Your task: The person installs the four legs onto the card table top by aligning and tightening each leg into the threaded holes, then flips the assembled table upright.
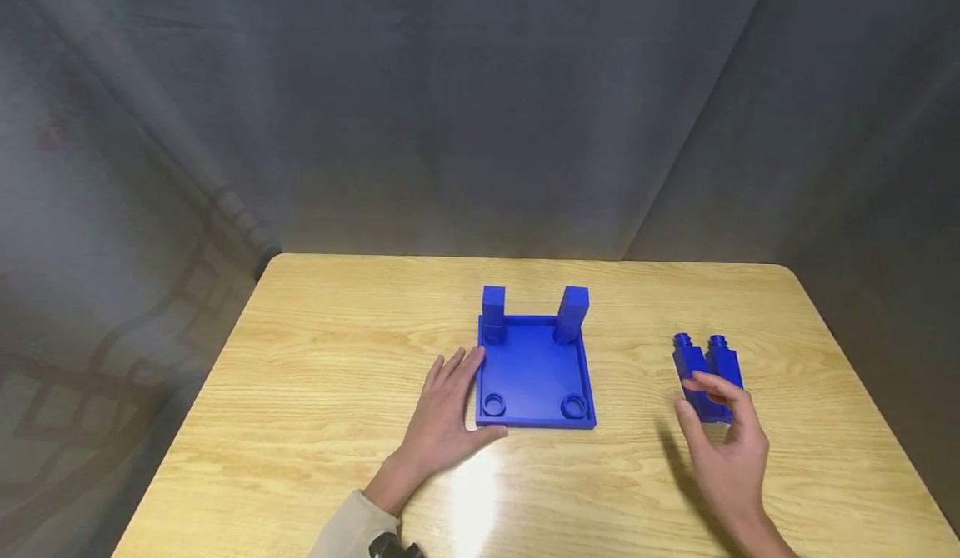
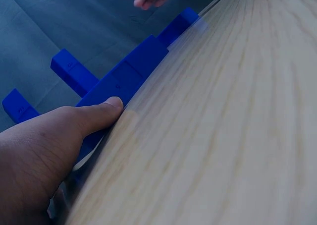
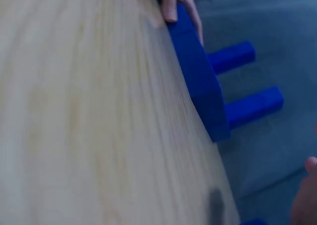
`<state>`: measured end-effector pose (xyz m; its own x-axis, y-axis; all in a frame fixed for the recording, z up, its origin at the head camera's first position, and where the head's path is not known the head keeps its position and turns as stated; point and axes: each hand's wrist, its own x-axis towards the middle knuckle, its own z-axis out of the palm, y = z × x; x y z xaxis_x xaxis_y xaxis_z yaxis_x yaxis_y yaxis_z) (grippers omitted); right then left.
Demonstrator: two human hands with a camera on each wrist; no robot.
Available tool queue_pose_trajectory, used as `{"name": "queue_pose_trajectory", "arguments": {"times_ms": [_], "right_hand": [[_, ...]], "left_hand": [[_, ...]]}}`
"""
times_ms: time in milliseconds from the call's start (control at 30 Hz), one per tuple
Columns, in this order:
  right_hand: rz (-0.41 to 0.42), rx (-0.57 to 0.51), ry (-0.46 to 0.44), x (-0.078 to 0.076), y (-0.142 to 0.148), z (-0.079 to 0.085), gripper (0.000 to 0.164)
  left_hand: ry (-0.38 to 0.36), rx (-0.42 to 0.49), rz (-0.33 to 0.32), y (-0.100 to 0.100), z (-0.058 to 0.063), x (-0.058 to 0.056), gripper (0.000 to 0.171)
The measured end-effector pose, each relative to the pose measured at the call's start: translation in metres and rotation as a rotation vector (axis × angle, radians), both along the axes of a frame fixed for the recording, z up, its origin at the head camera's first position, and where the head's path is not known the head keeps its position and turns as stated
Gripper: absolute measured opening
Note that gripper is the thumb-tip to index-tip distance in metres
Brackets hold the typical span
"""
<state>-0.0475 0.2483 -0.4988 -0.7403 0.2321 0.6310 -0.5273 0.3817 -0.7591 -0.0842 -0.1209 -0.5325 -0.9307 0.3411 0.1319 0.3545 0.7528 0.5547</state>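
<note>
A blue square tray-like base [image 1: 531,375] with a raised rim lies on the wooden table. Two blue square posts, the left one [image 1: 493,312] and the right one [image 1: 572,312], stand upright at its far corners; round sockets [image 1: 493,406] show at the near corners. My left hand [image 1: 444,412] rests at the base's near left corner, fingers straight along the left side, thumb [image 2: 114,103] against the front side. To the right lie two loose blue posts [image 1: 688,358] with threaded ends. My right hand [image 1: 726,445] hovers over their near ends, fingers bent loosely, holding nothing.
The light wooden table [image 1: 330,333] has rounded far corners. Grey curtains [image 1: 465,108] hang behind it and on both sides. A dark device [image 1: 393,546] sits on my left wrist, beside a light sleeve [image 1: 351,529].
</note>
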Motion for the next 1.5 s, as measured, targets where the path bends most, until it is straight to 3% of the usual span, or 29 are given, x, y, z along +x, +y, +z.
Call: {"name": "queue_pose_trajectory", "arguments": {"times_ms": [233, 400, 633, 900, 1167, 1500], "right_hand": [[-0.102, 0.053, -0.115, 0.006, 0.017, -0.001, 0.051], [-0.139, 0.09, -0.071, 0.002, 0.026, -0.008, 0.057], [-0.189, 0.198, -0.08, -0.005, 0.037, -0.016, 0.059], [-0.192, 0.312, -0.183, -0.003, 0.037, -0.018, 0.071], [-0.201, 0.367, -0.284, -0.002, 0.037, -0.016, 0.071], [-0.162, 0.439, -0.319, -0.002, 0.039, -0.017, 0.068]], "left_hand": [[0.004, 0.022, -0.002, 0.0, 0.0, 0.002, 0.122], [0.032, 0.033, -0.009, 0.0, 0.001, 0.001, 0.121], [0.053, 0.023, -0.006, -0.001, 0.0, -0.001, 0.121], [0.028, 0.021, -0.001, 0.0, 0.001, 0.001, 0.122], [0.025, 0.025, 0.001, 0.0, 0.001, 0.001, 0.122], [0.042, 0.041, -0.005, 0.0, 0.001, 0.001, 0.121]]}}
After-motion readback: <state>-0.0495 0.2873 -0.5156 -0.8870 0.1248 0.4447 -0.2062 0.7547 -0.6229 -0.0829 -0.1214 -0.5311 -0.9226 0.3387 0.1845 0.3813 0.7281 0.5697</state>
